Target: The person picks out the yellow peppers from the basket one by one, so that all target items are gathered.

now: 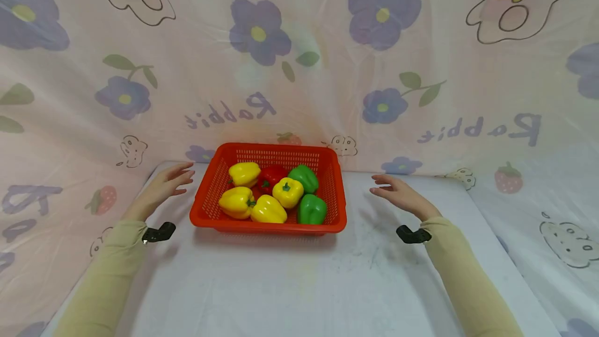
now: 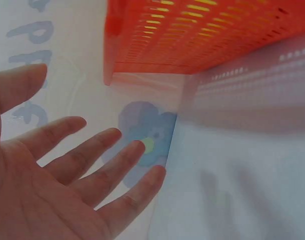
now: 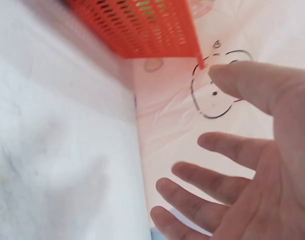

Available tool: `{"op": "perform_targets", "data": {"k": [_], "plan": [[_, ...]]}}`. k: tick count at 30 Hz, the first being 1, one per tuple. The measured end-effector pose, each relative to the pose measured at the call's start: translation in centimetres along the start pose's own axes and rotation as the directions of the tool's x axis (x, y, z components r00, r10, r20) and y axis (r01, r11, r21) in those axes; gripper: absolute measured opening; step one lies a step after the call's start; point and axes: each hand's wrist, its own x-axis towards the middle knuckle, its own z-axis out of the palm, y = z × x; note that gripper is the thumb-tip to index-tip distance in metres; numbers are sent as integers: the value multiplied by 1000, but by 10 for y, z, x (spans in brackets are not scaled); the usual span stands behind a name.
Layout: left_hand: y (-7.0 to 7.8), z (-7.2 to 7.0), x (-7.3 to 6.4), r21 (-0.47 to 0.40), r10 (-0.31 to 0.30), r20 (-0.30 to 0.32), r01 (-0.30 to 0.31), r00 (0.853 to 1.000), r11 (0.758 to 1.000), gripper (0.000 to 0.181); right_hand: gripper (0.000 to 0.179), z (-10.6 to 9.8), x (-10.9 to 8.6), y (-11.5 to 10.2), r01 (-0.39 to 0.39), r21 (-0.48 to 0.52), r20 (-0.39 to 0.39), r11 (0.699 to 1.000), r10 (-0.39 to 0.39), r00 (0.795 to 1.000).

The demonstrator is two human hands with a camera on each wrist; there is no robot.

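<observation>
A red plastic basket [image 1: 269, 227] with slotted walls stands on the white table, holding several bell peppers. Yellow peppers [image 1: 236, 203] fill its left and front, a red pepper [image 1: 271, 177] lies toward the back, partly hidden, and green peppers [image 1: 312, 209] are at the right. My left hand [image 1: 165, 187] hovers left of the basket, fingers spread and apart from it. On the other side my right hand [image 1: 398, 193] is held up in the air, farther from the basket wall, its fingers loosely extended. Both wrist views show bare palms with nothing in them.
Behind and beside the white table [image 1: 290, 285] hangs a pale curtain [image 1: 318, 103] printed with flowers and rabbits. Its lower part meets the table's back edge, close behind the basket. Each wrist carries a small black camera mount [image 1: 160, 232].
</observation>
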Motion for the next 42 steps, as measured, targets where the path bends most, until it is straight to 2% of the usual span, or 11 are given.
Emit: {"op": "perform_targets", "data": {"k": [8, 14, 17, 25, 32, 38, 42], "plan": [[6, 3, -7, -92, 0, 61, 6, 998, 996, 64, 68, -3, -5, -16, -11, 122, -14, 993, 13, 1000], [11, 8, -2, -92, -20, 62, 26, 998, 995, 65, 65, -4, -3, -28, 47, 233, -14, 971, -45, 999], [14, 11, 1, -88, -29, 59, 34, 998, 996, 64, 63, -4, -2, -34, 79, 250, -26, 965, -75, 997], [20, 14, 3, -89, -26, 57, 31, 998, 996, 62, 61, -1, 4, -52, 103, 282, -44, 954, -95, 995], [18, 18, 5, -62, -52, 43, 55, 998, 997, 66, 60, 5, 12, -70, 133, 292, -34, 947, -129, 991], [15, 21, 9, -54, -80, 41, 82, 996, 995, 68, 59, 16, 21, -83, 168, 333, -18, 928, -172, 985], [14, 23, 14, -39, -92, 40, 94, 995, 995, 63, 60, 25, 28, -94, 174, 331, 1, 927, -185, 983]]}}
